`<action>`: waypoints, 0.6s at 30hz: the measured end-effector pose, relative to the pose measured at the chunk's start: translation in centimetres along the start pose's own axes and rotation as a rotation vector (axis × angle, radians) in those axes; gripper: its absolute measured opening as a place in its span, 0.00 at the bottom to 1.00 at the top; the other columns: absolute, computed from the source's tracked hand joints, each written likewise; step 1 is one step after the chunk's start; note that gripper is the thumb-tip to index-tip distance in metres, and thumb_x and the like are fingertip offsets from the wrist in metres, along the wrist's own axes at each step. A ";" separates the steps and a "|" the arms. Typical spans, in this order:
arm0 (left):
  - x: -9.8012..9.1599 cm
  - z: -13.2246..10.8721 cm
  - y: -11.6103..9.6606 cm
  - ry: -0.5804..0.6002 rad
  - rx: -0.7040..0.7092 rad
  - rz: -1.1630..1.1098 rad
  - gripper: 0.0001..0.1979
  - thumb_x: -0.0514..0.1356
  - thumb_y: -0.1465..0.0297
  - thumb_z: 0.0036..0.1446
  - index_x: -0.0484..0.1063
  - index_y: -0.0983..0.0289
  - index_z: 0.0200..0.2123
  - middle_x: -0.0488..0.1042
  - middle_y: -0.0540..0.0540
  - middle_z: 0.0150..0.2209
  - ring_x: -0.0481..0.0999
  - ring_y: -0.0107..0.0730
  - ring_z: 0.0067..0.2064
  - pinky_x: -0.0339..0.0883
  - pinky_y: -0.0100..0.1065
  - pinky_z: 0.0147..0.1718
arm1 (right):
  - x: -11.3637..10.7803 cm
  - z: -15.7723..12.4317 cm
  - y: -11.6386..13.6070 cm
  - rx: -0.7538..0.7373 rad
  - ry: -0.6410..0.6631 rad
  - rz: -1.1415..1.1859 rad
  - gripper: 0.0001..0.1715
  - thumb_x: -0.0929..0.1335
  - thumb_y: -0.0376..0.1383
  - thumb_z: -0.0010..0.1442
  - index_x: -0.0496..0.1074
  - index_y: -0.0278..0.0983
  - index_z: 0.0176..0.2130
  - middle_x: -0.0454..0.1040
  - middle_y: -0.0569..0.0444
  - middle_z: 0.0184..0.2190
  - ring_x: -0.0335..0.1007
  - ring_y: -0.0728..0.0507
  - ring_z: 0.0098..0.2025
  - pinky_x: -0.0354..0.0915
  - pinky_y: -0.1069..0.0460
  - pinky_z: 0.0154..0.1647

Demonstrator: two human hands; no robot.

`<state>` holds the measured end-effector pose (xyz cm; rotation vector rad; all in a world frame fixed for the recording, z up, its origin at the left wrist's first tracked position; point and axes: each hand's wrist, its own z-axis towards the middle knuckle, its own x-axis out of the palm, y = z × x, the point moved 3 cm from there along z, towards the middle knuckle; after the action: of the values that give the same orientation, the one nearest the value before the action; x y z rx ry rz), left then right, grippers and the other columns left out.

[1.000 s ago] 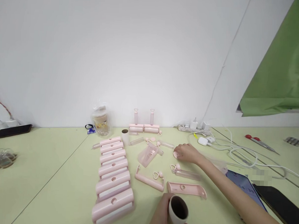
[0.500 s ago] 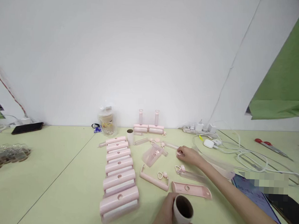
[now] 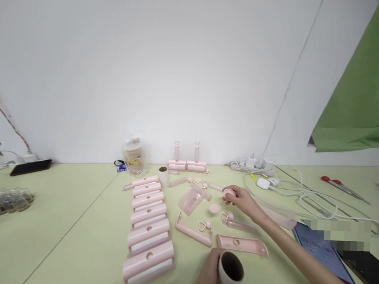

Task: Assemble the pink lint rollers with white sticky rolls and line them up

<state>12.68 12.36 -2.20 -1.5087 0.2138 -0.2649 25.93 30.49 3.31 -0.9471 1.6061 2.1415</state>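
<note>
My left hand (image 3: 209, 270) is wrapped round an upright white paper roll (image 3: 231, 267) with a dark hollow core, at the bottom edge. Further forward and to the right, my right hand (image 3: 237, 197) pinches a small round pink cap (image 3: 229, 194) between thumb and fingers. Another pink disc (image 3: 214, 208) lies on the table just left of that hand. Between the hands are a pink half shell (image 3: 242, 244), a pink frame (image 3: 194, 235), a clear tube (image 3: 242, 225) and a heart-shaped ring (image 3: 201, 226).
A column of pink roller cases (image 3: 149, 255) lies to the left. At the back stand a second roll (image 3: 163, 177) and a bagged cup (image 3: 134, 158). White cables (image 3: 319, 198), a phone (image 3: 324, 256) and red-handled scissors (image 3: 343, 186) are at the right.
My right hand has lifted slightly and turned, showing the pink cap in its fingers. A pink disc now lies on the table beside it. My left hand still holds the roll.
</note>
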 end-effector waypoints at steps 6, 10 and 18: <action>0.0 -0.2 -1.3 0.040 0.082 0.019 0.20 0.58 0.70 0.52 0.60 0.64 0.48 0.68 0.58 0.45 0.67 0.41 0.46 0.57 0.40 0.48 | 0.0 -5.4 4.6 -0.069 0.073 0.223 0.21 0.60 0.46 0.59 0.69 0.35 0.43 0.76 0.51 0.31 0.75 0.43 0.33 0.70 0.50 0.32; -0.1 -0.2 -1.3 0.045 0.186 0.070 0.23 0.58 0.71 0.53 0.57 0.63 0.53 0.65 0.60 0.51 0.63 0.44 0.53 0.55 0.44 0.53 | 0.1 -11.1 7.7 -0.296 0.136 0.158 0.17 0.58 0.41 0.64 0.68 0.43 0.48 0.73 0.50 0.46 0.71 0.43 0.47 0.68 0.49 0.46; 0.0 -0.4 -1.2 0.069 0.395 0.083 0.27 0.56 0.72 0.55 0.51 0.62 0.57 0.61 0.61 0.56 0.59 0.43 0.59 0.52 0.44 0.57 | 1.7 -17.1 6.8 -0.765 0.007 -0.541 0.28 0.62 0.34 0.61 0.57 0.38 0.60 0.64 0.49 0.57 0.61 0.42 0.57 0.64 0.50 0.53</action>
<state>12.55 11.93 -1.06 -1.0986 0.2622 -0.2747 26.13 11.99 4.50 -1.3883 0.3865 2.3171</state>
